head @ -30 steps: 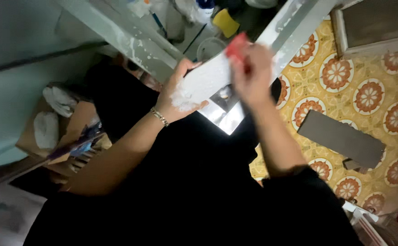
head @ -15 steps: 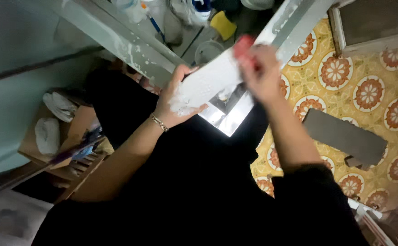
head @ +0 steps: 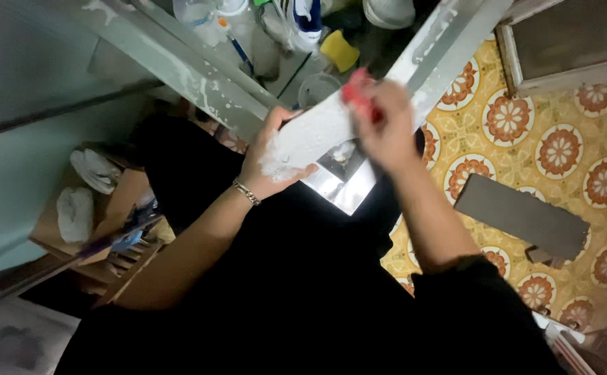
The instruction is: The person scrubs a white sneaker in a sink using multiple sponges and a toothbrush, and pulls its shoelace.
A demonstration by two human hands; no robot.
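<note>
Looking straight down here: the left hand (head: pixel 272 163) is curled shut around the lower end of a white shoe (head: pixel 314 135), thumb over the top, fingers wrapped underneath, foam smeared across the knuckles. The shoe sits between both hands, held up in the air in front of the body, and its long axis runs diagonally, from the left hand at lower left up towards the right hand (head: pixel 383 128) at upper right. That right hand is closed too, gripping something red (head: pixel 356 99) — it looks like a small brush, though the motion blur stops me being sure — and pressing it onto the shoe's upper end. So the left hand anchors one end, the right hand works on the other, both touching the shoe. Below the shoe a shiny metal sheet (head: pixel 348 187) catches the light. Further up lie a yellow sponge (head: pixel 339 50) and a clear plastic cup (head: pixel 317 87), well apart from the hands. To the right, the patterned floor (head: pixel 560 160) carries a grey slab (head: pixel 522 217).
</note>
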